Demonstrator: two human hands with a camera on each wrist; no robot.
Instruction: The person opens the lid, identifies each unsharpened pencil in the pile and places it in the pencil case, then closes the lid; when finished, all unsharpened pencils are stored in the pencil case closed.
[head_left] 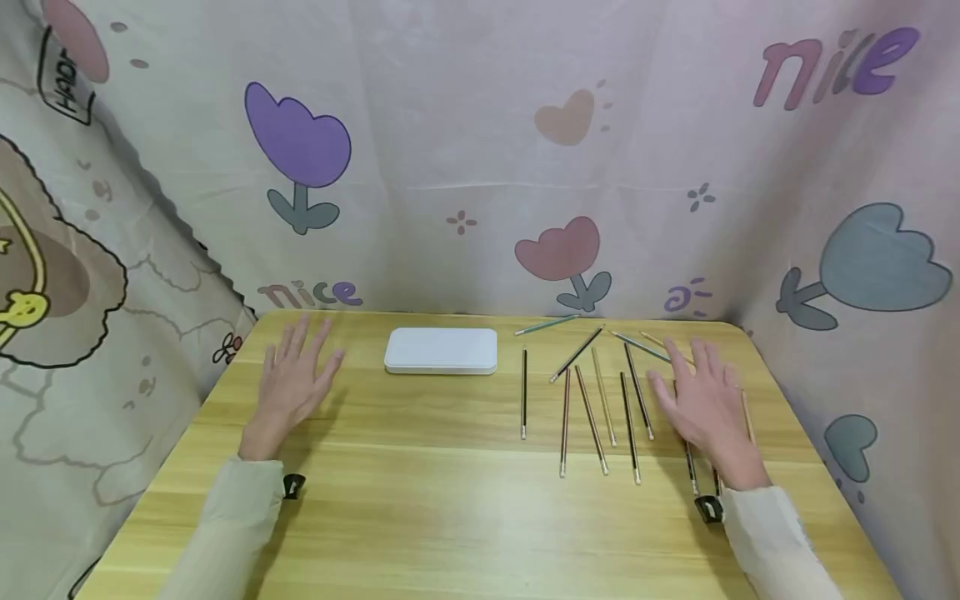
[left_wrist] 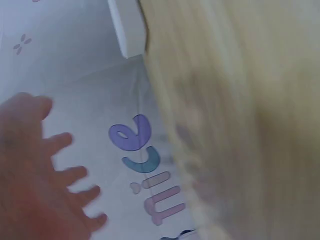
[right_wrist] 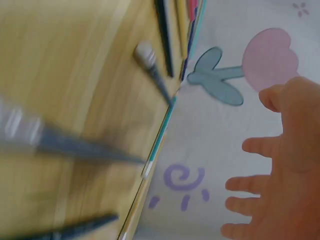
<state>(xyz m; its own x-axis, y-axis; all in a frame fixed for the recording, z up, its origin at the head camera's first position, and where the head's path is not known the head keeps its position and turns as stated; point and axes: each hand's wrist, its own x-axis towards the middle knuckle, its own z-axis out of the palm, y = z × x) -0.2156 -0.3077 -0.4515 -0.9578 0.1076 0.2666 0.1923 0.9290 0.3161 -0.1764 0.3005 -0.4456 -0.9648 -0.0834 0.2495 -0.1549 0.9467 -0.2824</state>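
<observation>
My left hand (head_left: 291, 385) is spread with straight fingers over the far left of the table, holding nothing. To its right lies a flat white box (head_left: 441, 353) with rounded corners; its end shows at the top of the left wrist view. My right hand (head_left: 703, 402), fingers also spread, is above the right part of the table, over some of the scattered pencils. Several pencils with eraser ends lie about it: a black pencil (head_left: 524, 396), a reddish one (head_left: 566, 423), a yellowish one (head_left: 604, 398) and a teal one (head_left: 546, 325). The right hand partly hides a few.
The wooden table (head_left: 435, 517) ends at a printed curtain (head_left: 450, 125) that hangs behind it and along both sides. A black clip-like piece (head_left: 294, 486) sits at the left cuff, and another (head_left: 708, 508) at the right cuff.
</observation>
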